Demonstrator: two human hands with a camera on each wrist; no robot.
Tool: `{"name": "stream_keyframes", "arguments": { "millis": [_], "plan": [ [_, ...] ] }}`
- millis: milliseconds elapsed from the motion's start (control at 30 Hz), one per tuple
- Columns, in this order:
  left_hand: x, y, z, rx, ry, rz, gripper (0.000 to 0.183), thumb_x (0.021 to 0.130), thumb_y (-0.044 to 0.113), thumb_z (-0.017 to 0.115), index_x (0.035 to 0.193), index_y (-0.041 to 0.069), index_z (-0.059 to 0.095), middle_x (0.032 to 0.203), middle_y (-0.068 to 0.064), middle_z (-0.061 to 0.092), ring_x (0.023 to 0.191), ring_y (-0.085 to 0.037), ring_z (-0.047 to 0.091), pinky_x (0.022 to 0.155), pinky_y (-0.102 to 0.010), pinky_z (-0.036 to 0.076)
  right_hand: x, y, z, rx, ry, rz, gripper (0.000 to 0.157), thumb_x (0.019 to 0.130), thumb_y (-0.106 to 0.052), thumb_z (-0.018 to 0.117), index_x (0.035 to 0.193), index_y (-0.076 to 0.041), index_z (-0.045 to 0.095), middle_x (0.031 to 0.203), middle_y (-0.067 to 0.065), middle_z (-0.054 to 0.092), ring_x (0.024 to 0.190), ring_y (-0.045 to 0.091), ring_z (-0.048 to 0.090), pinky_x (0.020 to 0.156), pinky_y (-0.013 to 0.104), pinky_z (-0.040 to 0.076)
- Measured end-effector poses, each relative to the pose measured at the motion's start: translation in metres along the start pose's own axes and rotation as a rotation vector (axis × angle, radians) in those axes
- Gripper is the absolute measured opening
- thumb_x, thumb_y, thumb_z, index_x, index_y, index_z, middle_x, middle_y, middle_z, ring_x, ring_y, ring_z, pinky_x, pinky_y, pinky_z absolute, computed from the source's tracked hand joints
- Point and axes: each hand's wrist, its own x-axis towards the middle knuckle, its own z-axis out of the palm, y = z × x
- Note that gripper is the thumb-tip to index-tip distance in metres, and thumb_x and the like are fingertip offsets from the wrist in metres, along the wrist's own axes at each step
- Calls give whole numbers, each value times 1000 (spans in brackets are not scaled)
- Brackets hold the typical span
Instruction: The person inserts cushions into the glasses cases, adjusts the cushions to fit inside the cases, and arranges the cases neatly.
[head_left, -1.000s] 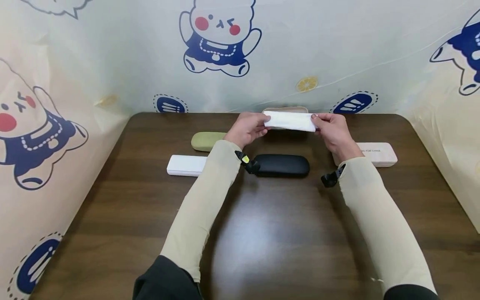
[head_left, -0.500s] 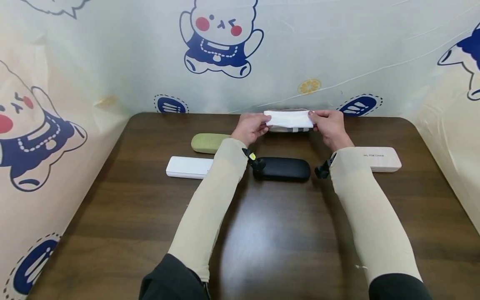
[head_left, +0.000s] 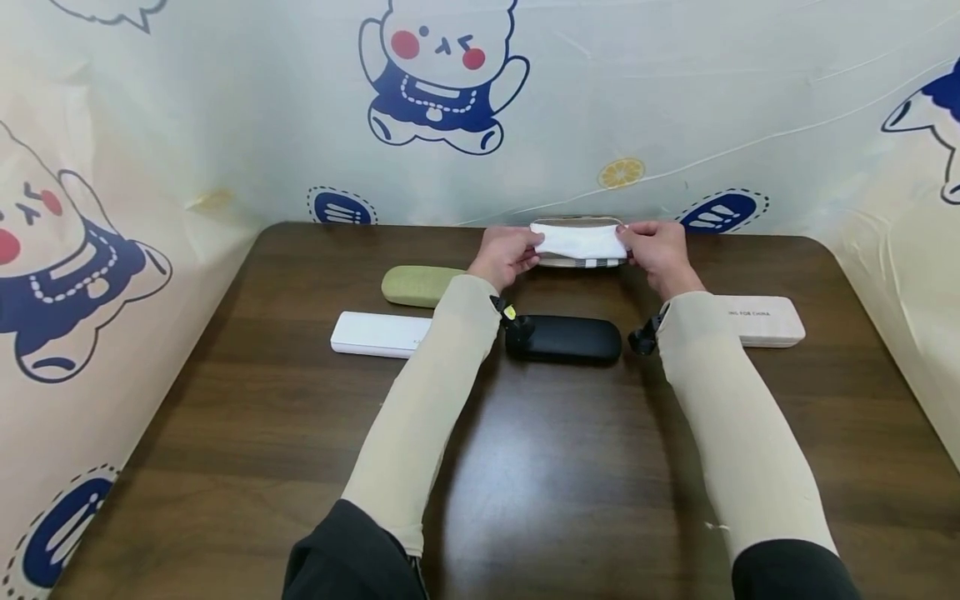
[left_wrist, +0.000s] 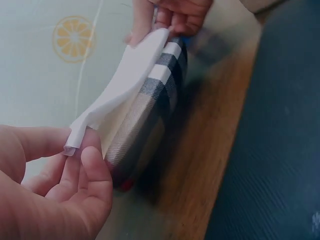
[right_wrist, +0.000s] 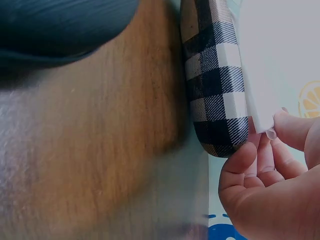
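A folded white cloth [head_left: 579,241] is stretched between both hands at the back of the table. My left hand [head_left: 504,254] pinches its left end between thumb and fingers. At the other end, my right hand [head_left: 662,257] pinches it the same way. Directly under the cloth is a plaid glasses case [left_wrist: 137,117], its lid raised behind. Black, white and tan checks cover the case's front [right_wrist: 215,75] in the right wrist view. Fingers of both hands are close to the case's ends. The cloth hides most of the case's inside.
Nearer me lies a black glasses case [head_left: 566,339]. A green case [head_left: 418,285] and a white box [head_left: 377,333] are on the left, partly behind my left arm. A pale case with lettering [head_left: 765,321] lies right. A printed sheet [head_left: 562,108] rises behind the table [head_left: 525,467].
Both hands have brought the white cloth slightly lower over the plaid glasses case, and the right hand has shifted a little left. More of the case's checked front shows beneath the cloth.
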Motion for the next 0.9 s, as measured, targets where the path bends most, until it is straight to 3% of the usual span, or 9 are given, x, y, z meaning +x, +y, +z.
{"name": "stream_keyframes", "arguments": {
  "millis": [200, 433, 733, 900],
  "plan": [
    [0, -7, 0, 110, 9, 11, 28, 90, -1, 72, 117, -8, 66, 85, -11, 67, 62, -16, 60, 61, -23, 51, -4, 6, -2, -61, -25, -16, 44, 100, -34, 63, 132, -3, 64, 122, 11, 53, 92, 22, 52, 84, 33, 49],
    [0, -17, 1, 176, 20, 17, 24, 89, -5, 71, 113, -8, 67, 80, -12, 64, 59, -16, 62, 56, -23, 54, -7, 14, -3, -116, -32, -9, 41, 100, -29, 65, 127, 2, 66, 128, 17, 51, 100, 26, 48, 86, 38, 46],
    [-6, -22, 5, 251, 74, 40, 19, 90, -3, 73, 107, -3, 66, 88, -16, 66, 60, -16, 63, 71, -33, 59, -10, 17, -2, -196, -2, -63, 33, 97, -22, 69, 120, 2, 69, 125, 17, 55, 97, 25, 48, 77, 33, 46],
    [-6, -25, 7, 301, 115, 68, 18, 88, -2, 76, 99, 0, 62, 83, -12, 64, 56, -15, 62, 63, -30, 58, -13, 19, -1, -247, -5, -83, 31, 96, -22, 70, 117, 1, 70, 125, 17, 55, 98, 27, 49, 75, 32, 47]
  ]
}}
